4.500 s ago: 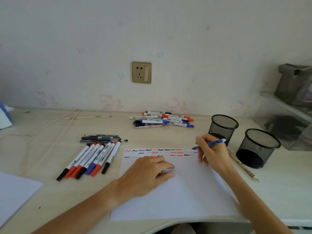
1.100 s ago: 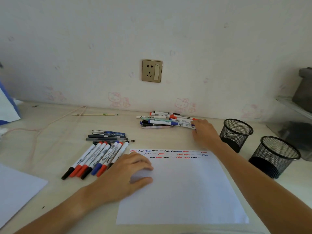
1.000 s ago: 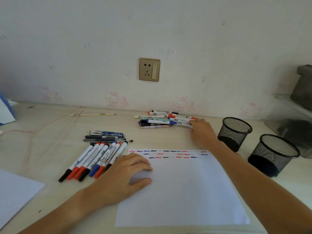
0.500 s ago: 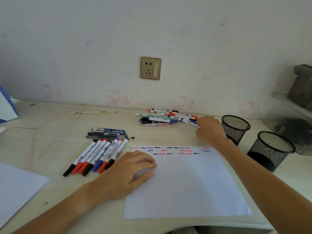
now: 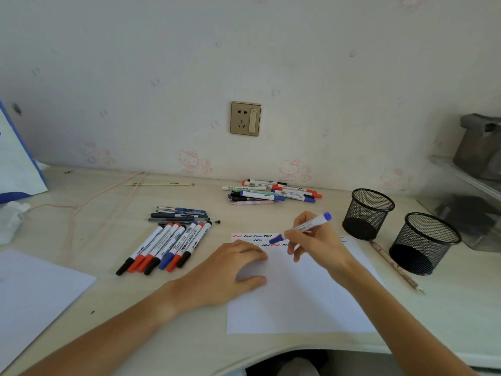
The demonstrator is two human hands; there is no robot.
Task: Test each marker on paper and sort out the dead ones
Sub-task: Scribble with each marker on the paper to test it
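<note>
Left hand [image 5: 233, 270] palm-down, fingers loosely spread and slightly arched, thumb out toward the body, forearm running in from lower left. Right hand [image 5: 314, 240] raised ahead of it, fingers curled in a pinch grip around a thin barrel, wrist bent, forearm coming in from lower right.

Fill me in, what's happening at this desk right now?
A person is testing markers. The right hand holds a capped blue-and-white marker over the white paper sheet, which the left hand presses flat. Coloured squiggles already line the sheet's top edge. A heap of markers lies by the wall, a neat row of markers lies left, and two black mesh cups stand right.
</note>
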